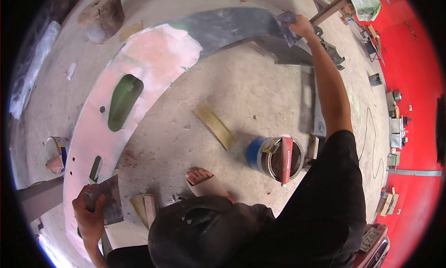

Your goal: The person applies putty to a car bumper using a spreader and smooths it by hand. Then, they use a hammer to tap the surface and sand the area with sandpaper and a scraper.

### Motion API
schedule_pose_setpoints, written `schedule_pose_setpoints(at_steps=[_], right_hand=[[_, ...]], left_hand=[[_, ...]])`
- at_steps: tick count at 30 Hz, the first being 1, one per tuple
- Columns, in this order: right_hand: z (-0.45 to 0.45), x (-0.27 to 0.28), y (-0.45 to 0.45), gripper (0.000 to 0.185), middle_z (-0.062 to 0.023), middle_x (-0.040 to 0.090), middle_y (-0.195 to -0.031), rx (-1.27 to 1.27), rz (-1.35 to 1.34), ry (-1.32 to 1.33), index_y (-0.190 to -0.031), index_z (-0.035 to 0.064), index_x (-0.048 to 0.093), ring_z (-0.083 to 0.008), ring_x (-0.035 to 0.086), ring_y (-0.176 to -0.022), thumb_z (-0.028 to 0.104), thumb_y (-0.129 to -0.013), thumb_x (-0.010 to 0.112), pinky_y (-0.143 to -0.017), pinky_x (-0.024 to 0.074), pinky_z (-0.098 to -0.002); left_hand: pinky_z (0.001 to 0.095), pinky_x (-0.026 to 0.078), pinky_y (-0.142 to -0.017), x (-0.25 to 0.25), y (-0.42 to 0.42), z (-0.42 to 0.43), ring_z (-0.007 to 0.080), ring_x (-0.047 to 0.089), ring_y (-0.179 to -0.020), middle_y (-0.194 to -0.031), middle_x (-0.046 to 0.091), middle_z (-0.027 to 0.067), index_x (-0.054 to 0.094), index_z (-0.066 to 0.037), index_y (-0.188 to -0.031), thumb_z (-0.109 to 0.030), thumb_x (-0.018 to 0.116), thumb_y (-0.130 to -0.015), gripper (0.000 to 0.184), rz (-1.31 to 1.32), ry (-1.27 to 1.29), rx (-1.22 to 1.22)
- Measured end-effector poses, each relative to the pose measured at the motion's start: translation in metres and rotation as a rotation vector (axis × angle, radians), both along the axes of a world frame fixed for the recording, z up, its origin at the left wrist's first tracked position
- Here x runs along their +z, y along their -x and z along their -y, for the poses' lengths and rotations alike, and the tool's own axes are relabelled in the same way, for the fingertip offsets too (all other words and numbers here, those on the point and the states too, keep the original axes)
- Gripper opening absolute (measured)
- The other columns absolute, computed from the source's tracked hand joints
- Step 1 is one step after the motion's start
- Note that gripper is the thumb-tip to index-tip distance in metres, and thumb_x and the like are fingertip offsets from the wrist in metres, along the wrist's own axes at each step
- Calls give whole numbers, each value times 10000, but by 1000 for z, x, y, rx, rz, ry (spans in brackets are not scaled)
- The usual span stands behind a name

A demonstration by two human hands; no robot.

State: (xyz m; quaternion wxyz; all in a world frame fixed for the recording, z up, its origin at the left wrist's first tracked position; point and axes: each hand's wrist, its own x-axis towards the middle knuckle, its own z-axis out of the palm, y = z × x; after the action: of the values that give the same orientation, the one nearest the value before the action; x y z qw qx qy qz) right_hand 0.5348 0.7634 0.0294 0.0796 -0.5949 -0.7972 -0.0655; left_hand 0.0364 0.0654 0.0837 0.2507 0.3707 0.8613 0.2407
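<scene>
A long curved car bumper [153, 54] arches across the view, with pale pink and white patches on its left part and dark grey on its far right part. My left hand [89, 208] is closed round a dark rectangular sheet of sandpaper [113, 200], over the bumper's near left end. At the far right end, my right hand [303, 26] grips another dark sheet [288, 28], which looks like sandpaper, against the grey surface. Its fingers are partly hidden by the sheet. Oblong openings [125, 102] pierce the pink part.
A blue paint can [261, 155] carries a red tube [286, 158] across its top. A flat strip [215, 125] lies on the concrete floor near a bare foot [200, 176]. Another can [55, 152] stands at left, a stump [102, 17] behind. A red wall [418, 105] rises at right.
</scene>
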Motion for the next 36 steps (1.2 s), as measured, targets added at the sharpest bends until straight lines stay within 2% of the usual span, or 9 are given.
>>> schedule_pose_setpoints(at_steps=[2,4,7,11,20,21,25,31,36], right_hand=[[-21,7,-19,494,-252,687,-1059,-22,38,-27,-1024,-7,693,-411,663,-1011,416,-768,687,-874,532,-467],[-1,28,-21,512,-261,680,-1079,-102,-133,53,-1034,-6,695,-407,656,-1040,432,-769,697,-891,527,-461],[-3,-10,-33,533,-259,680,-1086,-110,36,30,-1063,6,690,-402,648,-1068,461,-786,704,-907,521,-457],[-6,-15,-37,550,-246,679,-1117,-116,-57,87,-1137,41,672,-401,639,-1089,457,-782,721,-926,512,-451],[4,18,25,459,-265,688,-852,161,-121,-31,-873,-11,716,-428,671,-913,440,-786,707,-828,534,-460],[-2,6,33,416,-249,700,-878,125,83,-51,-918,35,734,-409,680,-907,426,-776,719,-820,531,-462],[-22,-20,28,362,-201,721,-884,226,-159,17,-938,99,754,-399,686,-904,415,-762,742,-839,532,-455],[-10,-13,32,380,-207,719,-871,251,-171,-56,-907,95,754,-383,691,-919,449,-768,740,-848,527,-455],[1,0,56,466,-232,711,-939,100,-92,17,-914,38,730,-393,677,-973,481,-768,734,-876,525,-462]], left_hand=[[343,463,-829,4,-4,1,223,583,-936,-1055,569,121,644,-64,-1183,-71,732,-858,337,-13,35,0],[338,463,-826,13,-6,-2,217,582,-934,-1057,572,121,637,-56,-1192,-68,727,-860,344,-29,99,-44],[332,461,-813,8,-7,1,210,577,-927,-1033,590,119,638,-49,-1185,-63,726,-857,339,0,25,16],[327,463,-801,8,-5,-6,208,578,-920,-1013,593,114,647,-58,-1173,-61,726,-855,328,-16,-1,-31],[318,469,-793,1,-5,-6,201,590,-882,-1003,568,111,644,-53,-1183,-18,721,-849,344,-39,19,-69],[315,471,-792,-1,-1,-5,201,590,-885,-1004,565,111,643,-52,-1185,-9,717,-850,346,14,9,-56],[306,472,-782,4,-9,-5,197,591,-887,-1007,561,107,642,-48,-1186,13,699,-857,340,-17,-46,4],[315,471,-791,2,-5,-7,206,589,-889,-1041,558,117,635,-48,-1190,12,700,-856,345,-58,26,-57],[329,460,-786,4,-12,-6,209,577,-878,-1031,560,118,638,-56,-1183,-6,715,-851,344,-56,19,-29]])
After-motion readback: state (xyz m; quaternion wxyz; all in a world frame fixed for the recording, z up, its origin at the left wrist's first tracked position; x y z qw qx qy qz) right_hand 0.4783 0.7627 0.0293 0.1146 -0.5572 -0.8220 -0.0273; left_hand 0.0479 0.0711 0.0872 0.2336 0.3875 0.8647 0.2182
